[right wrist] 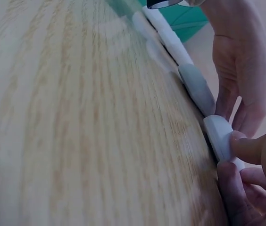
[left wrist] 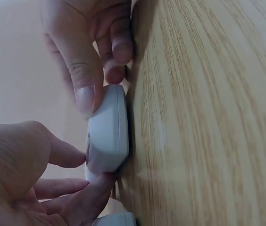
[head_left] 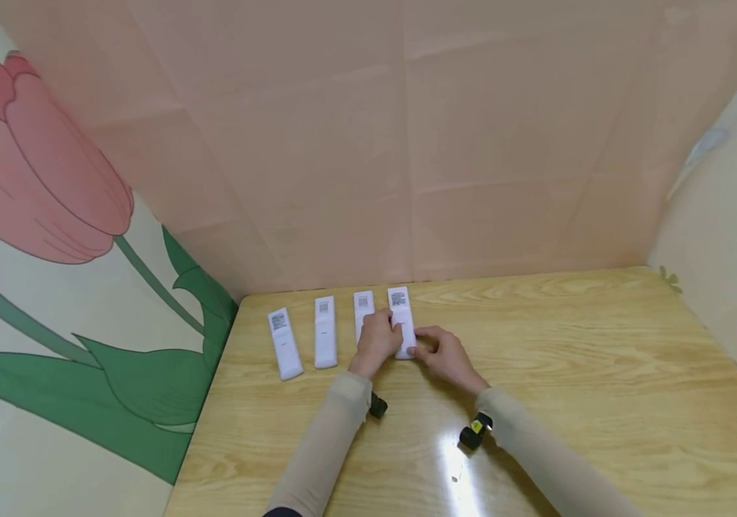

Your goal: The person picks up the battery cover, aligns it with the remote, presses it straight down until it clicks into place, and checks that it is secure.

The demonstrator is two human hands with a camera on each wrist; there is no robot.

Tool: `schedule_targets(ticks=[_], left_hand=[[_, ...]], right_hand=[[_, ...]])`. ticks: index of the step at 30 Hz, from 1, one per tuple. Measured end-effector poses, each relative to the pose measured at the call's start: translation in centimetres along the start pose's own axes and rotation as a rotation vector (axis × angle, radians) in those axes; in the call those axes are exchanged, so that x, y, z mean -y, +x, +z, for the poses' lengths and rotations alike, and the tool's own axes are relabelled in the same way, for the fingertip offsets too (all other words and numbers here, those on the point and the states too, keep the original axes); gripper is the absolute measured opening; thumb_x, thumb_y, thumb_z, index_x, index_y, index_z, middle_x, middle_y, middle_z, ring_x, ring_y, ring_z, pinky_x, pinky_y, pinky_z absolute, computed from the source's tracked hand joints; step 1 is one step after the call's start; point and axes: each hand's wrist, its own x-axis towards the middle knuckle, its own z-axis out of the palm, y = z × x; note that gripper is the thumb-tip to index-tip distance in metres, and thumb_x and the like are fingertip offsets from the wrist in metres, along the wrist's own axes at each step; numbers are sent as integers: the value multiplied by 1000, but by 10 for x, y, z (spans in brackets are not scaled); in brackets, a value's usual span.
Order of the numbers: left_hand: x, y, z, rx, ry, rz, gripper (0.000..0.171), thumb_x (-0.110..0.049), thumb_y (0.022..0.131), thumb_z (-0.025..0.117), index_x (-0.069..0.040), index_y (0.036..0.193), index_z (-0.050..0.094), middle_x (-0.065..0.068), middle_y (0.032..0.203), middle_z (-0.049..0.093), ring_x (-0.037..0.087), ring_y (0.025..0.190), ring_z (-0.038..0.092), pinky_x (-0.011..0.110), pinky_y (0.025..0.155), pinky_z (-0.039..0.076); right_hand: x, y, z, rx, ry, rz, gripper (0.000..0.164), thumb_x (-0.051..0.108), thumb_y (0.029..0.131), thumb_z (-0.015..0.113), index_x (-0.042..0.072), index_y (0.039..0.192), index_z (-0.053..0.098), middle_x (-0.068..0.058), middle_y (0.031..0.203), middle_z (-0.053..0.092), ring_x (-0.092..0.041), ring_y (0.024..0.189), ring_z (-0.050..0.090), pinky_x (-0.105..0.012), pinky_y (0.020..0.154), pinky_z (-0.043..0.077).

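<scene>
A white remote control (head_left: 400,304) lies back up on the table, the rightmost of a row, with a printed label at its far end. My left hand (head_left: 377,336) holds it from the left, thumb on the back cover and fingers along the side. At its near right corner, my right hand (head_left: 450,357) grips the edge between thumb and finger. The left wrist view shows both hands on this remote control (left wrist: 107,127) close above the wood. In the right wrist view, the right thumb (right wrist: 248,147) touches the remote control's (right wrist: 219,134) edge.
Left of the held one lie a partly covered remote control (head_left: 363,305), another upright in line (head_left: 325,337), and a slightly tilted one (head_left: 285,348). The wooden table (head_left: 568,345) meets a pink backdrop (head_left: 342,179) behind. Small black cameras (head_left: 471,436) sit at both wrists.
</scene>
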Motion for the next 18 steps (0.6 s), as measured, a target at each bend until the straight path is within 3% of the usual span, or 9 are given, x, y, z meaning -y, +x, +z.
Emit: schedule_targets(ticks=[6,10,14,18], left_hand=[[5,3,1,-15,19,11,17,-16,97,68,-5,85,65,9,75,63,21,63,57,35,53,49],[2,3,-4,15,12,-15,19,-19,98,70,-5,87,65,9,78,66,22,66,60,34,55,50],[-3,1,-13,78,12,-31,19,-24,100,73,-5,96,69,10,88,70,21,73,65,33,62,54],[-3,3,-25,87,14,11,36,-27,102,72,1,123,70,18,114,74,30,102,72,42,87,62]], right_hand=[[1,2,2,15,17,7,47,16,94,84,1,136,68,-9,89,69,-11,65,60,-24,56,50],[4,4,0,60,65,25,49,14,95,83,-2,137,65,-14,88,73,-11,62,63,-24,54,52],[7,7,-10,69,69,4,46,15,97,80,-4,136,66,-24,111,76,-21,73,73,-29,60,59],[9,12,-36,40,-16,-83,54,27,99,79,-1,142,63,-28,140,66,-42,105,75,-47,83,66]])
